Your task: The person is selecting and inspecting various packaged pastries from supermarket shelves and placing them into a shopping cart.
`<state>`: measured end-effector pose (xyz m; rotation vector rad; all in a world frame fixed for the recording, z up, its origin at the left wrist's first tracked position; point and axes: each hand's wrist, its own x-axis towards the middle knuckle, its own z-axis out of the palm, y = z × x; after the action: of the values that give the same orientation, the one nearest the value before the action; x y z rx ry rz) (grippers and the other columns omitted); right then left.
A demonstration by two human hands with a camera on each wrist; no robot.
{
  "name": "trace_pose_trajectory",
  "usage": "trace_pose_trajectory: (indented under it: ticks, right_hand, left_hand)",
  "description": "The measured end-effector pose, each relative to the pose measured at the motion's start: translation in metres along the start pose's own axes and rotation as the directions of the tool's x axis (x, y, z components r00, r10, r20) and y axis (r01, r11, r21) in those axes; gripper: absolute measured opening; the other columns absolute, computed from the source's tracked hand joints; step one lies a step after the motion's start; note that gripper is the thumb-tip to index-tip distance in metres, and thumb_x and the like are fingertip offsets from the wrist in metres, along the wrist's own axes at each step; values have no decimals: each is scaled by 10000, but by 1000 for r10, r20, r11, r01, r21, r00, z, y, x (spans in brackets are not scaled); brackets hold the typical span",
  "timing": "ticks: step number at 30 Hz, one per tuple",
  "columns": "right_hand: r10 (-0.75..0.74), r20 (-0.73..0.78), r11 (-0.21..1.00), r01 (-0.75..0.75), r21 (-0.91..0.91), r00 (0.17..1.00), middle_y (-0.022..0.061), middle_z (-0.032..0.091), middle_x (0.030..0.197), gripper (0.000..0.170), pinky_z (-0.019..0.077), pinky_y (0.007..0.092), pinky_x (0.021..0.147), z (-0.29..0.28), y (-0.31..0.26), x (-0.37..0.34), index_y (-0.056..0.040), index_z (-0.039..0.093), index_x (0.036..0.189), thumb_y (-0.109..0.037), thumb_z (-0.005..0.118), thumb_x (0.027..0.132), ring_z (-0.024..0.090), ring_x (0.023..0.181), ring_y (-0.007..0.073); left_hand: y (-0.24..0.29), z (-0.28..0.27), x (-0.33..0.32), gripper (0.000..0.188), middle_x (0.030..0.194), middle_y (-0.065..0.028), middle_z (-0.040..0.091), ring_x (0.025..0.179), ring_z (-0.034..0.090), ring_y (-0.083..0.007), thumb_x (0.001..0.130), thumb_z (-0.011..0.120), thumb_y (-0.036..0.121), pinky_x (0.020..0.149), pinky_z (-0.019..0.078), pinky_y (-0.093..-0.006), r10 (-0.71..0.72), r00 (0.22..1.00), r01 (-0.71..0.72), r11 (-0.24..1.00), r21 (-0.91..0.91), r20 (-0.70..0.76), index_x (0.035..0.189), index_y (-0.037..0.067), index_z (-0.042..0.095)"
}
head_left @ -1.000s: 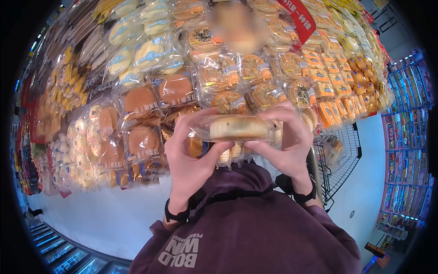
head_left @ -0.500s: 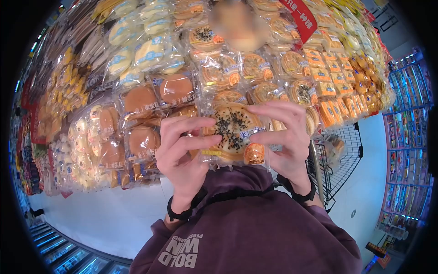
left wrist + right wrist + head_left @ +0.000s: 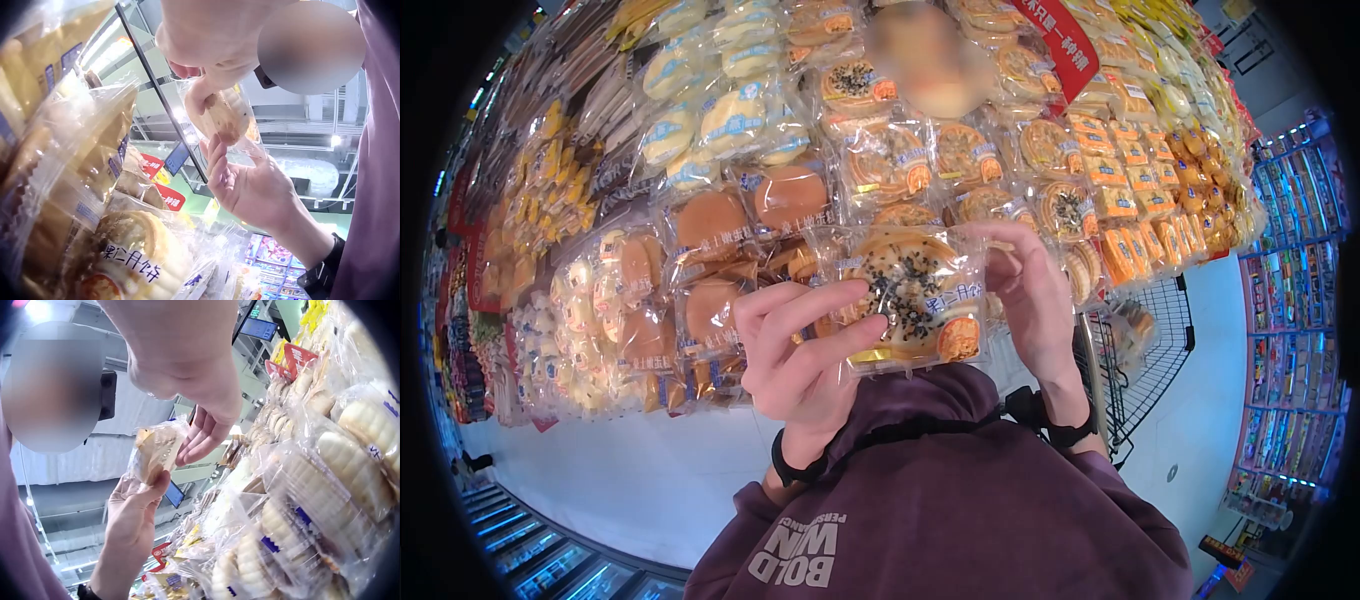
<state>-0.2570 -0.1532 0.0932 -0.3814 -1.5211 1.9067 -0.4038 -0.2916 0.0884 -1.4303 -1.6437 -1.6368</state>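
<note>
A round flat pastry point(image 3: 910, 285) topped with dark seeds, in a clear printed wrapper, is held up in front of the chest, its seeded face toward the head view. My left hand point(image 3: 800, 345) grips its left side, two fingers across the front. The left wrist view shows that hand's thumb point(image 3: 201, 99) pressed on the pale underside. My right hand point(image 3: 1040, 300) is at the wrapper's right edge, index finger reaching along the upper corner. In the right wrist view, its relaxed fingers point(image 3: 203, 437) hang beside the packet, not closed round it.
Wrapped pastries point(image 3: 885, 160) lie in rows on the display ahead, with brown cakes point(image 3: 710, 225) to the left and orange-labelled packs point(image 3: 1115, 180) to the right. A black wire cart point(image 3: 1150, 350) holding a bag stands at the right. Red signs point(image 3: 1055, 40) rise above the goods.
The pastry has turned from edge-on to seeded face up front. My right hand's fingers have moved off its face to the right edge, while my left hand keeps its grip.
</note>
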Motion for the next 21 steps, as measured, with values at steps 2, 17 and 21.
trace_pose_trajectory:
  ticks: [2, 17, 21]
  right_hand:
    - [87, 93, 996, -89, 23, 992, 127, 640, 1153, 425, 501, 267, 838, -1, -2, -1, 9, 407, 1324, -72, 582, 945, 627, 997, 138]
    - [-295, 127, 945, 309, -110, 947, 160, 618, 1165, 403, 498, 371, 941, -2, 3, -4, 30, 544, 1172, 59, 708, 804, 612, 1105, 218]
    - [-462, 285, 772, 539, -337, 840, 140, 673, 1117, 342, 486, 415, 943, -6, 4, 2, -18, 621, 1060, 96, 687, 746, 630, 1093, 288]
  left_hand:
    - [-3, 0, -3, 246, 994, -61, 708, 825, 521, -212, 562, 711, 13, 668, 434, -290, 59, 997, -61, 997, 37, 39, 782, 114, 750]
    - [2, 7, -7, 396, 1159, -176, 635, 1065, 610, -248, 811, 683, 3, 903, 498, -348, -413, 865, 500, 668, -551, 284, 1186, -73, 580]
    - [-3, 4, -3, 352, 1084, -136, 678, 1107, 587, -282, 633, 681, -93, 947, 446, -387, -363, 895, 439, 819, -369, 260, 965, 20, 701]
